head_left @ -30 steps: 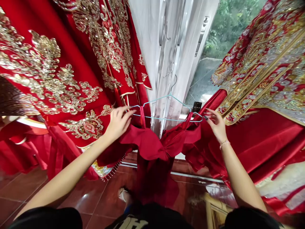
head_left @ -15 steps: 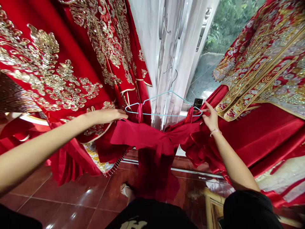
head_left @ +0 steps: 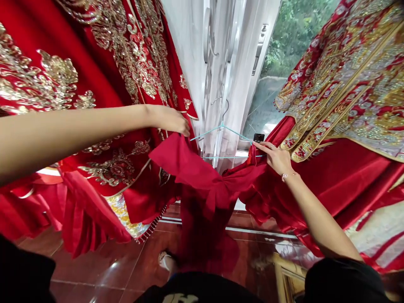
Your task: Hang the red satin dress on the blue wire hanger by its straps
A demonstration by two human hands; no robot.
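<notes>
A plain red dress (head_left: 205,185) hangs in front of me from a thin light-blue hanger (head_left: 235,131) with a metal hook. My left hand (head_left: 172,120) is closed over the dress's left strap, and its fingers and the hanger's left end hide each other from clear view. At the other side, my right hand (head_left: 277,160) pinches the hanger's right end beside the right strap (head_left: 252,155). A bracelet circles my right wrist. The dress's skirt drops toward the floor in shadow.
Red gowns with gold sequins (head_left: 139,54) hang at left; an embroidered red-and-gold garment (head_left: 347,97) hangs at right. Behind the hanger are white curtains and door frames (head_left: 217,63). A dark phone (head_left: 259,137) stands by the glass. A bamboo-like frame (head_left: 279,273) is at lower right.
My left hand has risen and moved right onto the left strap, lifting that side of the dress. My right fingers have moved inward over the hanger's right end.
</notes>
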